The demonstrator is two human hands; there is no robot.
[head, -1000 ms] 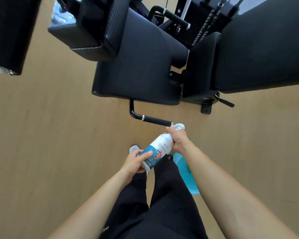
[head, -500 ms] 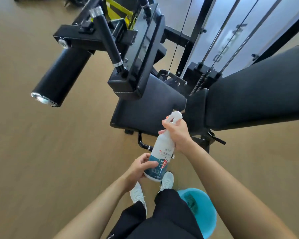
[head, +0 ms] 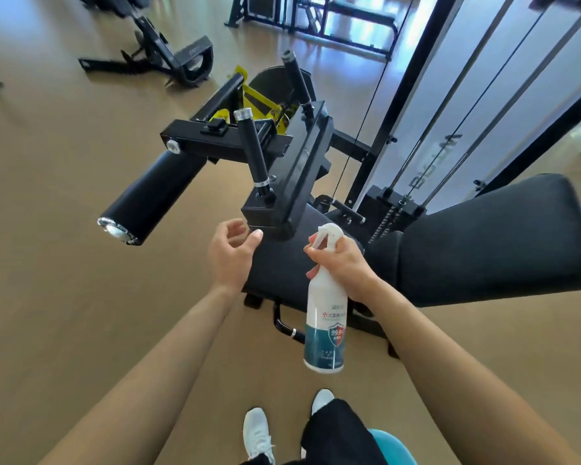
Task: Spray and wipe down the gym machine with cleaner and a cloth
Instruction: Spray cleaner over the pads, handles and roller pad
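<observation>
My right hand [head: 344,260] grips the neck and trigger of a white spray bottle [head: 326,325] with a teal label, which hangs upright in front of the black gym machine. The nozzle points left towards the machine's black metal arm [head: 292,182]. My left hand [head: 232,255] is open, fingers apart, holding nothing, just left of that arm's lower end. The padded seat [head: 275,266] lies behind both hands and the backrest pad [head: 497,239] extends to the right. A black roller pad [head: 151,196] sticks out to the left. No cloth is visible.
A teal bucket [head: 391,446] stands on the wooden floor by my right leg, beside my white shoes [head: 257,434]. The weight stack frame and cables [head: 450,112] rise behind the seat. Other black equipment [head: 168,55] stands far back on the floor.
My left hand has let go of the bottle's base and risen to beside the machine's arm. My right hand has lifted the bottle upright. The view has tilted up, showing more of the machine.
</observation>
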